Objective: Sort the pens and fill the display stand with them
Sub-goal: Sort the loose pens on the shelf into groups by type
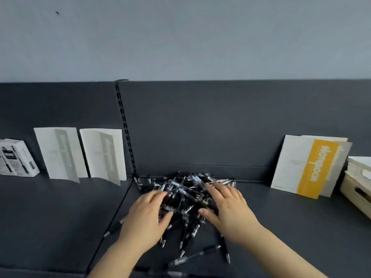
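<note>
Two forearms reached in from the bottom edge, with a few stray pens (195,255) lying loose on the dark shelf (291,227) between them. Just beyond, a tangled heap of black pens (186,189) sat against the shelf's back panel, pointing every way. The left hand (147,215) rested on the heap's left side and the right hand (228,207) on its right. Both had fingers spread and nearly straight, lying flat over the pens rather than closed round any one. The hands probably bracketed the heap so as to gather or spread it for sorting. No display stand was visible. Two white booklets (60,153) leaned upright against the back panel at left, beside a white pen box (17,157). A yellow-banded booklet (313,167) leaned at right, next to a pale wooden crate (355,191).
</note>
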Available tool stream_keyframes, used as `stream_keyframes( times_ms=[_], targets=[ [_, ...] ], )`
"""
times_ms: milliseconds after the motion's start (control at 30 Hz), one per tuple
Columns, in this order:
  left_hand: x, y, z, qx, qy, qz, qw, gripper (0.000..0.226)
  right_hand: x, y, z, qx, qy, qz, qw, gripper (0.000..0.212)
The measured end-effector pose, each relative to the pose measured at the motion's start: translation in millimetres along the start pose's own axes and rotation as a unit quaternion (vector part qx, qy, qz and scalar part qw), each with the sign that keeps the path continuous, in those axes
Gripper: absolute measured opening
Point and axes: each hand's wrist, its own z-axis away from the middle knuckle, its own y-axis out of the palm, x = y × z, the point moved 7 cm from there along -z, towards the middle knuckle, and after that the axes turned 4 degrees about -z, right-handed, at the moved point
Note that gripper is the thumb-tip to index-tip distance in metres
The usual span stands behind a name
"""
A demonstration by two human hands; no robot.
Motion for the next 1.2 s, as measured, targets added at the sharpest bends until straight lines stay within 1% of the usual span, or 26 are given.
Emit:
stream_keyframes(
  times_ms=[67,167,200,233,367,500,600,700,767,867,967,1000,1133,1200],
  targets=[
    [-4.2,17.9,-9.0,0.014,-0.006,0.008,1.0,0.055,-9.8,8.5,-8.6,0.004,-0.018,-0.002,1.0,0.1],
    [-13.7,39.9,-17.1,0.061,-0.005,-0.002,0.998,0.056,-23.7,25.1,-26.7,0.022,-0.038,-0.001,0.999,0.062],
    [-17.1,46.4,-19.5,0.077,0.0,-0.009,0.997,0.058,-25.9,29.3,-32.2,0.028,-0.045,-0.004,0.999,0.054],
    [-18.8,52.0,-22.7,0.087,0.002,-0.02,0.996,0.06,-28.8,32.6,-37.9,0.031,-0.049,-0.009,0.998,0.051],
    [-23.3,67.4,-32.2,0.1,-0.004,-0.057,0.993,0.062,-35.2,44.1,-57.7,0.059,-0.038,-0.031,0.997,0.046],
    [-20.7,71.9,-41.0,0.103,-0.001,-0.105,0.989,0.052,-31.0,53.3,-71.2,0.085,-0.021,-0.04,0.995,0.045],
    [-20.5,70.4,-45.8,0.105,0.016,-0.097,0.99,0.046,-26.8,56.5,-79.1,0.102,-0.001,-0.046,0.994,0.035],
    [-20.2,71.3,-45.1,0.115,0.056,-0.08,0.989,0.042,-23.8,58.8,-84.2,0.122,0.03,-0.048,0.991,0.029],
    [-17.7,71.2,-45.3,0.118,0.073,-0.066,0.988,0.039,-21.6,56.5,-89.0,0.107,0.042,-0.056,0.992,0.028],
    [-11.0,68.7,-47.0,0.117,0.083,-0.048,0.989,0.033,-14.2,49.3,-100.1,0.072,0.049,-0.047,0.995,0.036],
    [-2.8,63.6,-49.3,0.117,0.092,-0.043,0.988,0.024,-0.8,56.0,-113.7,0.083,0.04,-0.017,0.996,0.049],
    [0.5,61.5,-50.6,0.116,0.095,-0.042,0.988,0.024,3.1,60.7,-117.8,0.092,0.039,-0.006,0.995,0.05],
    [13.1,58.5,-55.9,0.118,0.104,-0.04,0.987,0.025,10.4,68.9,-127.5,0.091,0.052,0.027,0.994,0.037],
    [19.5,57.1,-57.8,0.126,0.106,-0.043,0.985,0.028,9.6,64.6,-129.3,0.085,0.059,0.039,0.994,0.034]
  ],
)
